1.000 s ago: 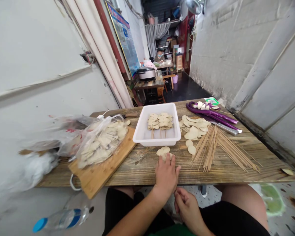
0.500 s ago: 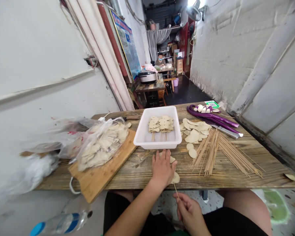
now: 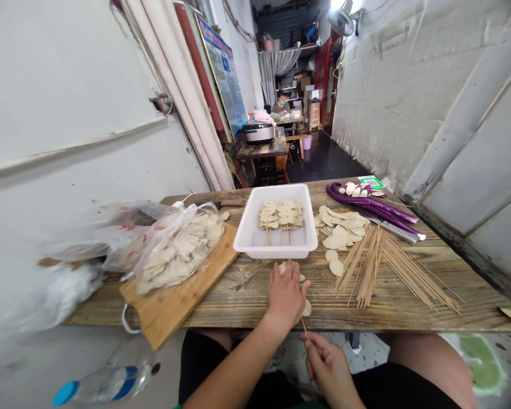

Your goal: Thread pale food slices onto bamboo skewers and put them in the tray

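Observation:
My left hand [image 3: 286, 294] lies flat, fingers stretched, on a few pale round slices [image 3: 306, 307] at the near edge of the wooden table [image 3: 409, 309]. My right hand [image 3: 329, 366] is below the table edge, pinched on a thin bamboo skewer [image 3: 304, 328] whose tip points up into the slices under my left hand. A white plastic tray [image 3: 276, 241] just beyond my left hand holds several skewered slices [image 3: 281, 215].
Loose slices [image 3: 339, 227] and a spread of bamboo skewers [image 3: 383, 261] lie to the right, purple eggplants [image 3: 370, 201] behind them. A cutting board [image 3: 174, 304] with a bag of slices [image 3: 179, 247] sits left. A water bottle [image 3: 106, 383] lies below. A person sits far down the corridor.
My left hand slid forward onto the slices and pressed them flat. My right hand brought the skewer tip up to the table edge and into the slices.

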Available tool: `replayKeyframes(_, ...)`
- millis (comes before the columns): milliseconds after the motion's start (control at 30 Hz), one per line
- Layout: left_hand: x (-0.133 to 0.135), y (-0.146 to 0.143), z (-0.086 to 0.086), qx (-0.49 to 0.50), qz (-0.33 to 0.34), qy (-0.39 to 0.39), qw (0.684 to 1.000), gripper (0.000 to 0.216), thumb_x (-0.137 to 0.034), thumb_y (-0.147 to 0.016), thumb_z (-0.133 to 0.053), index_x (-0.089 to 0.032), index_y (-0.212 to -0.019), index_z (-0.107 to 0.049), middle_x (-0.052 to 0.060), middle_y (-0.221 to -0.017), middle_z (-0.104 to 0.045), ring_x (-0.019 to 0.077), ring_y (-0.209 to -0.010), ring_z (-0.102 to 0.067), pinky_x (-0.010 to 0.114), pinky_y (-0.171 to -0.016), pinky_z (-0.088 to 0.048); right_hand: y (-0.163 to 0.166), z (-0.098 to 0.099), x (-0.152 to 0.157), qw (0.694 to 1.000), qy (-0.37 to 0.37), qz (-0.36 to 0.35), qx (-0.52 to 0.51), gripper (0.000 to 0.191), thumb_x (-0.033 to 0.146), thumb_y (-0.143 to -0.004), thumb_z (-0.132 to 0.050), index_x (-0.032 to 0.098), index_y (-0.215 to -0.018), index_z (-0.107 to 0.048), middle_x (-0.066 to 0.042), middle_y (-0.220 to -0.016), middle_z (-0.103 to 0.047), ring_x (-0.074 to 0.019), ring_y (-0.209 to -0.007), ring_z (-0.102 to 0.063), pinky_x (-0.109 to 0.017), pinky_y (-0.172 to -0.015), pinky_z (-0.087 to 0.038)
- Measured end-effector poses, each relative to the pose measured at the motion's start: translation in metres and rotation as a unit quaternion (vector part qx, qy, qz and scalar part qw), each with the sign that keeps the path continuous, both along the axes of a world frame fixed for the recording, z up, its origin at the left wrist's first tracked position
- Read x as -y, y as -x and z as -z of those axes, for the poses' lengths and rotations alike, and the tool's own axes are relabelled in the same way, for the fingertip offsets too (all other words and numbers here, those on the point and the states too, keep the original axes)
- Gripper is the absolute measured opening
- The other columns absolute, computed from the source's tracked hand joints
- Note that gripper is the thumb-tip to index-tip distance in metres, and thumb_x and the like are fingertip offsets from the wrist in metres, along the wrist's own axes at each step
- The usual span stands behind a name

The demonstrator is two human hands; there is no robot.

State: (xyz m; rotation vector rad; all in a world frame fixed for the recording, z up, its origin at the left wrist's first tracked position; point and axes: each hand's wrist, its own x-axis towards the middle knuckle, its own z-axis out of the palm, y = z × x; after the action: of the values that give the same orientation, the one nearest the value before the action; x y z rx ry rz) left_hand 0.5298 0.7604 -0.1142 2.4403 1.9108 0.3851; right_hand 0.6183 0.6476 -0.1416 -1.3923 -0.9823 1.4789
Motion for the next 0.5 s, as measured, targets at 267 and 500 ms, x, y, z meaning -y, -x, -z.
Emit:
replayKeyframes(267,0.021,0.021,-0.009,0.038,0.047,-0.058,0.997,0.05,-0.038,-0.089,-0.039,-0.025,-0.137,-0.037,0.006,-0.144,-0.036,0.0326,-0.131,-0.031,0.054,-0.104,-0.027,-0.009,0.004,0.004,1.0,-0.011,0.011,-0.001,0.071,0.076,-0.064,-0.052,0.01,-0.088,-0.067,0.006,-0.035,-0.041,-0.0094,-0.034,-0.036,-0.021,-0.038,-0.029)
replayKeyframes(500,0.003,0.055,0.009,0.068,-0.006,-0.034,0.997,0.042,-0.016,-0.09,-0.028,-0.008,-0.126,-0.049,0.016,-0.127,-0.052,0.0249,-0.118,-0.046,0.043,-0.1,-0.035,-0.008,0.006,0.005,1.0,-0.013,0.014,0.002,0.066,0.07,-0.067,-0.053,0.009,-0.091,-0.065,0.007,-0.035,-0.04,-0.0091,-0.034,-0.035,-0.021,-0.039,-0.026)
